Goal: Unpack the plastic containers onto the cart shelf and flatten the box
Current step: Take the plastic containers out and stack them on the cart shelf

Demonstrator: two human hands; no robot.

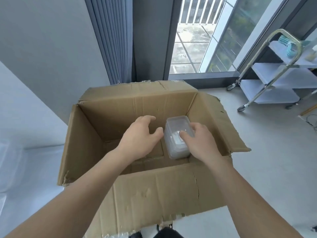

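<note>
Right hand (pixel 199 140) grips the container (pixel 177 137) by the box's (pixel 106 115) right wall; left hand (pixel 139 137) spread open, touching nothing.

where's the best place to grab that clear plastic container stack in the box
Probably by its two long sides, from above: the clear rectangular plastic container stack stands upright in the open brown cardboard box, walled in. The right hand grips one side; the left hand hovers open.

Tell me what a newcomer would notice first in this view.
The big open cardboard box fills the middle of the floor, with both arms reaching into it. The right hand grips a stack of clear plastic containers at the box's right side, the left hand open beside it. A metal cart waits at far right by the window.
</note>
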